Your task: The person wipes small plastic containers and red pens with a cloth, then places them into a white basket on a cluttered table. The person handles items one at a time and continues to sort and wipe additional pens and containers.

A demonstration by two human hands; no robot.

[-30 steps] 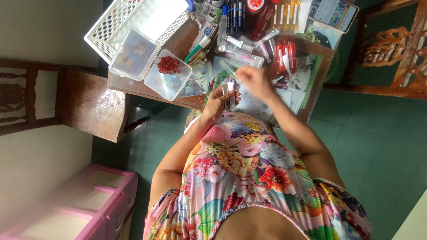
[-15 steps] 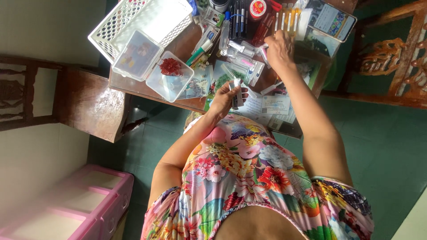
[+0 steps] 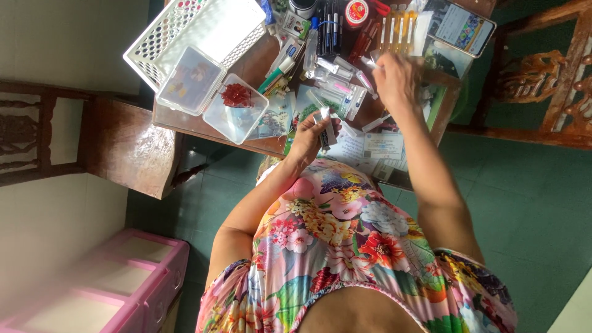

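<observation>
While gripped — small white tube (image 3: 325,128)

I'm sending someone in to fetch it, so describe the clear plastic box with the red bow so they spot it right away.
Start at the wooden table and find the white perforated basket at its corner. The clear plastic box lies against that basket, hinged open into two shallow halves. It alone holds a shiny red bow, in the half nearer the table's edge.
</observation>
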